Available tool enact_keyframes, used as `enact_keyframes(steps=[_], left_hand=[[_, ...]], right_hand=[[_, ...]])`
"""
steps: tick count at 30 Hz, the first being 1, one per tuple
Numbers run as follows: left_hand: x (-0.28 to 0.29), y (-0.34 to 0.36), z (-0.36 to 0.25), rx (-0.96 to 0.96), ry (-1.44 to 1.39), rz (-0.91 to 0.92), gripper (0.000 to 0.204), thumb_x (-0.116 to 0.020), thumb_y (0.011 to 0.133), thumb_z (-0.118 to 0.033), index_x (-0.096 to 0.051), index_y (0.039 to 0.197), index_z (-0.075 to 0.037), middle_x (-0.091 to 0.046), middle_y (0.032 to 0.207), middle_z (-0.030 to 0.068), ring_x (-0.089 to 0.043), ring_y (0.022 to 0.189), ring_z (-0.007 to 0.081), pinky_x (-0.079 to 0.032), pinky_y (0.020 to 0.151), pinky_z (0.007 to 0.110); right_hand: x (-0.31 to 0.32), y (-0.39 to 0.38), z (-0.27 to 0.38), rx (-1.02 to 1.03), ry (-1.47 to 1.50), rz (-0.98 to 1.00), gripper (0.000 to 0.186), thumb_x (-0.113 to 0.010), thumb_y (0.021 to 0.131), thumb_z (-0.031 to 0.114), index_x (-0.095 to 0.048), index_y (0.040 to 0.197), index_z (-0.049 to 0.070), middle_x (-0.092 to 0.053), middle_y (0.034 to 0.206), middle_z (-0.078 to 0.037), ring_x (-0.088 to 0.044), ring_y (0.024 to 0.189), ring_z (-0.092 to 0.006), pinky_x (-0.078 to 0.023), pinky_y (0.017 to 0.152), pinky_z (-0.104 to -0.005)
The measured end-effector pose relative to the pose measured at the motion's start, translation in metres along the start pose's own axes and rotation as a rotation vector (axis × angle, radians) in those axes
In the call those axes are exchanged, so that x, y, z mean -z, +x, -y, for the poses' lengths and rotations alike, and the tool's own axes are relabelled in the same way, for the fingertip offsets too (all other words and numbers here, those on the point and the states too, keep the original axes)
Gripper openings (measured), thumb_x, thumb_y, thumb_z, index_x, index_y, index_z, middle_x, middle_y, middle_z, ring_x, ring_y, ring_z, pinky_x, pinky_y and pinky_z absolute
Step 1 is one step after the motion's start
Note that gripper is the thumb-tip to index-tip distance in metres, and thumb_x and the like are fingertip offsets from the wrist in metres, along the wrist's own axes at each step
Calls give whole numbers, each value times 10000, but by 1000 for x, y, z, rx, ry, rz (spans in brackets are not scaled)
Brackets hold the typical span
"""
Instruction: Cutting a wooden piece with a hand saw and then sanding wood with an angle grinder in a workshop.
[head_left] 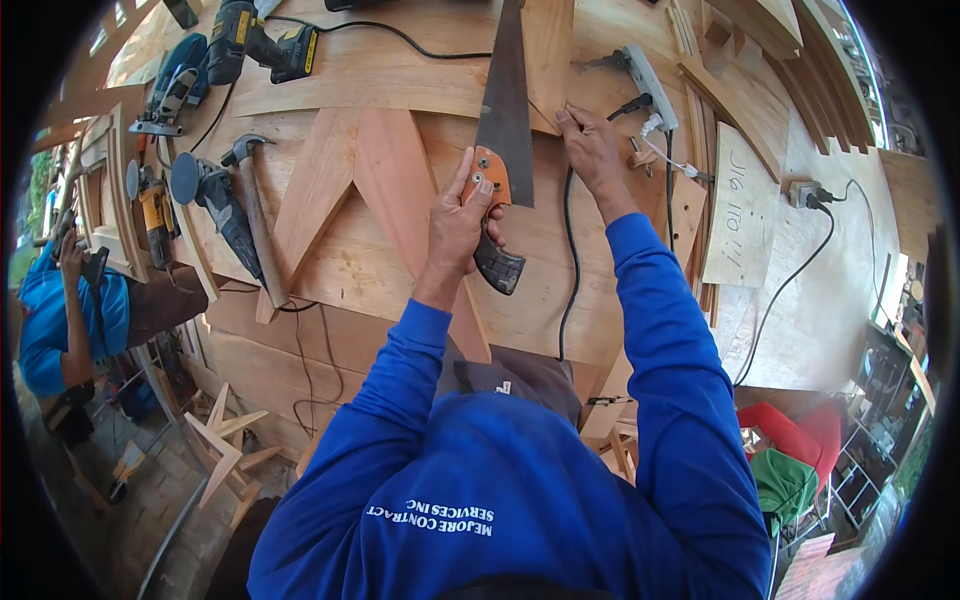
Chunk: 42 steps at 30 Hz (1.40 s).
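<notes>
My left hand [462,220] is closed on a handsaw [507,100], around its orange plate and black grip. The wide grey blade points away from me across the workbench. My right hand [597,150] is closed at the near right corner of a light wooden board [548,60], thumb and fingers pinching its edge. Beside this board lies the saw blade; whether its teeth touch the wood I cannot tell. Left of the saw, pale and reddish angled wood pieces [392,160] meet in a point on the bench.
A claw hammer [258,210], an angle grinder [218,205], a jigsaw [175,85] and a cordless drill [240,42] lie to the left. At right are a white power strip [648,85], black cords and stacked planks [815,75]. Another person [75,310] works at far left.
</notes>
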<state>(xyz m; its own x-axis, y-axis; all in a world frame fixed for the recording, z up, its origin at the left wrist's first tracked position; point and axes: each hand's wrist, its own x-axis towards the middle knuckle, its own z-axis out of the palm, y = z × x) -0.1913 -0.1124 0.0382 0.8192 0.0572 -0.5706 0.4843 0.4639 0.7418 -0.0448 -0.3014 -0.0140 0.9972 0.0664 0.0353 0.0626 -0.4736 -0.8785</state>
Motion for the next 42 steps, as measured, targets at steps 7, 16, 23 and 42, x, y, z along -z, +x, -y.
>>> enact_keyframes(steps=[7, 16, 23, 42], left_hand=[[-6, 14, -6, -24, -14, -1, 612, -588, 1031, -147, -331, 1586, -149, -614, 783, 64, -565, 517, 94, -554, 457, 285], [45, 2, -40, -183, 160, -5, 617, -642, 985, -95, -390, 1546, -53, -654, 818, 72, -584, 556, 86, -547, 508, 252], [77, -79, -58, -236, 298, 10, 589, -630, 977, -72, -420, 1526, -31, -651, 822, 51, -599, 613, 79, -538, 552, 254], [10, -92, 3, -539, 1581, -83, 581, -682, 953, -310, -504, 1487, -167, -586, 771, 126, -612, 683, 317, -504, 604, 446]], right_hand=[[1, -2, 3, -76, -6, 31, 255, -631, 951, 228, -677, 960, -24, -659, 847, -242, -642, 775, -374, -496, 717, -397], [0, 2, -9, -60, 37, 9, 285, -656, 955, 230, -675, 1009, -49, -651, 802, -208, -594, 712, -243, -479, 701, -336], [6, -13, 1, -139, -127, 71, 272, -638, 940, 259, -699, 980, -3, -670, 873, -219, -642, 817, -343, -502, 724, -394], [-13, -62, 1, 276, -256, -153, 350, -658, 938, 259, -664, 1263, 129, -649, 1308, -69, -653, 995, -294, -507, 873, -416]])
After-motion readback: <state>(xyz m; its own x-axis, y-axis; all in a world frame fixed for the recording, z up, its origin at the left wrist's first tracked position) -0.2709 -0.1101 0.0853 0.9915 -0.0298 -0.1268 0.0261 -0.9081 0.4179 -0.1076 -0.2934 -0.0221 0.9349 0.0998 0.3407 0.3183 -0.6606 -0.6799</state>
